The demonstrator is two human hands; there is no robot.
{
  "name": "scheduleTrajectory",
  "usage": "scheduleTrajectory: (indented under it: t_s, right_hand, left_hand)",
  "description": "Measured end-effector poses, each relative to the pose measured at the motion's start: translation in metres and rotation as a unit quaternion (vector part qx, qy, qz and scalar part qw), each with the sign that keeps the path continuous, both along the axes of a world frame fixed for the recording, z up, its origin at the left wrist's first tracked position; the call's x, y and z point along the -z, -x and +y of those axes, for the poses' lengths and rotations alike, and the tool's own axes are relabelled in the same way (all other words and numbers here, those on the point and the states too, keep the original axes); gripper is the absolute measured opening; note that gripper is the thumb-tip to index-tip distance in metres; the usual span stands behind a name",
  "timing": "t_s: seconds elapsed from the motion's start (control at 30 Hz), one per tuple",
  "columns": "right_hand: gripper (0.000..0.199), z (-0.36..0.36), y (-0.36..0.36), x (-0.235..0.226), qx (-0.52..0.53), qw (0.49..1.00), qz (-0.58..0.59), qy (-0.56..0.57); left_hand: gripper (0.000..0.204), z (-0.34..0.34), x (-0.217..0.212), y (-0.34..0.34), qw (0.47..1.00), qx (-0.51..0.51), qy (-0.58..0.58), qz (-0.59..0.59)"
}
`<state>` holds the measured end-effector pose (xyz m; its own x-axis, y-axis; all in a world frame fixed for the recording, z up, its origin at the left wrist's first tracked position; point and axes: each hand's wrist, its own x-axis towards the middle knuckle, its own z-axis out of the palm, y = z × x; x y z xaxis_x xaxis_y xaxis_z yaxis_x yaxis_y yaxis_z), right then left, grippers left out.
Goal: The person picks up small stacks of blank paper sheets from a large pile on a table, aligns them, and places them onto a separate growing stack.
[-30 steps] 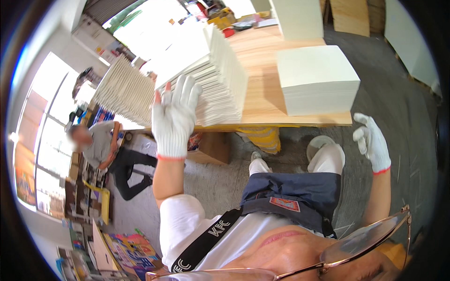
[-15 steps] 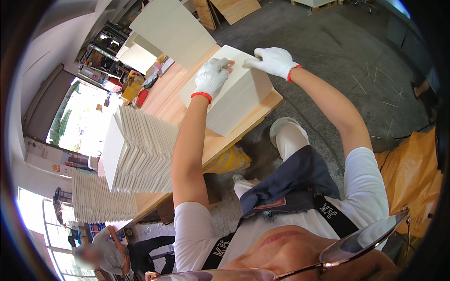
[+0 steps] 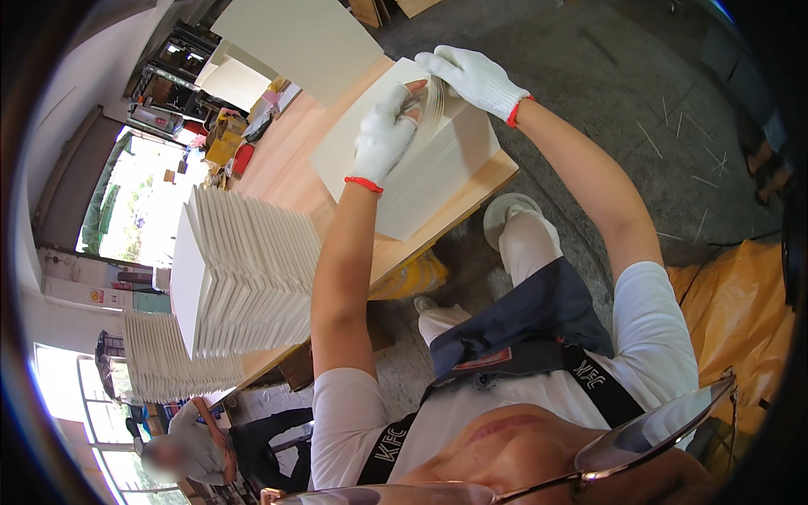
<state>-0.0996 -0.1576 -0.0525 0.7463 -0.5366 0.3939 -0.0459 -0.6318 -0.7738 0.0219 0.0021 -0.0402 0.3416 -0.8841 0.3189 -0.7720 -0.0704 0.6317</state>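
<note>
A thick stack of white sheets (image 3: 450, 172) lies at the front edge of the wooden table. At its far right corner several sheets (image 3: 433, 105) bend upward, their edges fanned apart. My right hand (image 3: 471, 77), in a white knit glove with a red cuff, grips these sheets from the right. On top of the stack, my left hand (image 3: 385, 135) has its fingers curled in against the bent sheets. Its glove matches, but some fingertips are bare. Part of the left hand's grip is hidden behind its own fingers.
Tall piles of folded white sheets (image 3: 252, 269) stand on the table (image 3: 282, 172) to my left, with another pile (image 3: 168, 358) beyond. A large white board (image 3: 299, 46) lies at the far end. An orange sheet (image 3: 732, 311) hangs at right. A person (image 3: 202, 446) is at lower left.
My right hand has moved left and farther out onto the stack's corner and taken hold of several sheets. They now bend up and fan between my hands. My left hand has shifted slightly right.
</note>
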Motion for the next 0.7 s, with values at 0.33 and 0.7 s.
scheduleTrajectory:
  t_s: [0.33, 0.7]
  right_hand:
    - [0.048, 0.011, 0.006, 0.013, 0.046, 0.993, -0.105, -0.009]
    - [0.043, 0.009, 0.002, 0.018, 0.067, 0.993, -0.093, 0.032]
  left_hand:
    - [0.046, 0.001, -0.009, 0.006, 0.995, 0.02, -0.022, 0.095]
    - [0.037, 0.006, -0.017, 0.02, 0.999, -0.011, -0.031, 0.011]
